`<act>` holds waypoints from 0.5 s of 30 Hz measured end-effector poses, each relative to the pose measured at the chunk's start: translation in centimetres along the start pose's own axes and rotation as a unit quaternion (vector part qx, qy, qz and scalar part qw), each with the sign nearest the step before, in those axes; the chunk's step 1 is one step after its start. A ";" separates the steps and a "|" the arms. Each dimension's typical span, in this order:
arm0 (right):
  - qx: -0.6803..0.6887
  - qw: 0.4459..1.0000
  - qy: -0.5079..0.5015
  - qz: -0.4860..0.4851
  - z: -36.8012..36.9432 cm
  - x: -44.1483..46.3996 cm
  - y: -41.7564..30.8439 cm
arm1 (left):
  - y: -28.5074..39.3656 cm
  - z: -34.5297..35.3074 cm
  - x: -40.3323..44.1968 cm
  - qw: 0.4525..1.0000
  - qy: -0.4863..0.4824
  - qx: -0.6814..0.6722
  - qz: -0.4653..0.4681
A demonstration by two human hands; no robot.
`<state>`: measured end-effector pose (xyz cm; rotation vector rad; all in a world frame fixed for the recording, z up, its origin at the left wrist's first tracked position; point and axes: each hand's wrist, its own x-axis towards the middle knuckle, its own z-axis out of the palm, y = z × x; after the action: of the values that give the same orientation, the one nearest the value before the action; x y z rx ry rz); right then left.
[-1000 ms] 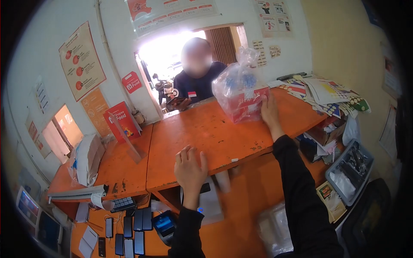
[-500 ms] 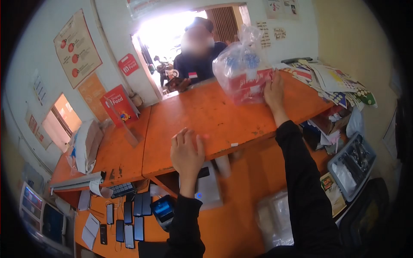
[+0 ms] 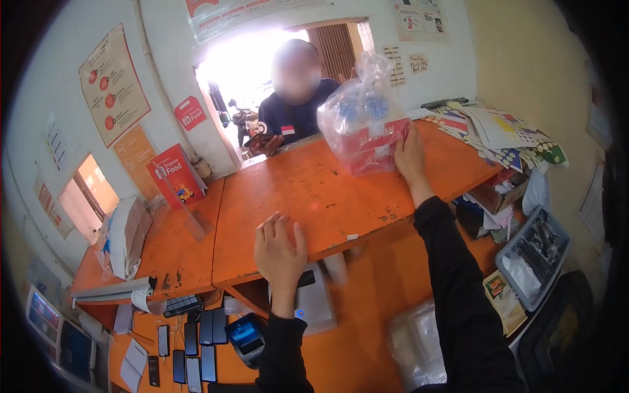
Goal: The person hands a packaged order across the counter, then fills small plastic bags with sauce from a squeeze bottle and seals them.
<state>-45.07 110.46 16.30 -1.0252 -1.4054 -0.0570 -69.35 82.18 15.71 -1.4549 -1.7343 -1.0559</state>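
My right hand (image 3: 411,157) rests against the right side of a clear plastic bag (image 3: 357,105) with red boxes (image 3: 372,145) inside, on the orange counter (image 3: 288,187). Its fingers curl round the box edge; the fingertips are partly hidden. Blue-topped items show above the boxes through the plastic. My left hand (image 3: 282,252) lies at the counter's near edge, fingers spread a little, holding nothing. Across the counter, at the window opening, a person (image 3: 295,105) in a dark top holds a phone (image 3: 259,139).
Several phones (image 3: 208,362) and a card terminal (image 3: 246,335) lie on the lower desk at left. A red sign (image 3: 177,180) stands on the counter. Papers (image 3: 501,134) are piled at the right end, above a grey tray (image 3: 534,259) of cutlery.
The view has tilted and shifted slightly. My right hand stays on the bag, which sits in about the same place on the counter. My left hand remains at the counter's near edge.
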 end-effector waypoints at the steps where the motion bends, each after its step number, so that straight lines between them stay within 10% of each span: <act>1: -0.001 1.000 0.000 0.002 0.0 0.0 0.0 | 0.0 0.0 0.0 1.000 0.001 0.000 0.000; 15: 0.043 0.998 -0.040 0.001 0.2 -0.3 0.1 | 0.0 0.0 0.0 1.000 -0.002 0.000 -0.001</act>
<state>-45.27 110.43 15.95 -0.9668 -1.4669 0.0465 -69.35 82.15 15.71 -1.4566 -1.7399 -1.0539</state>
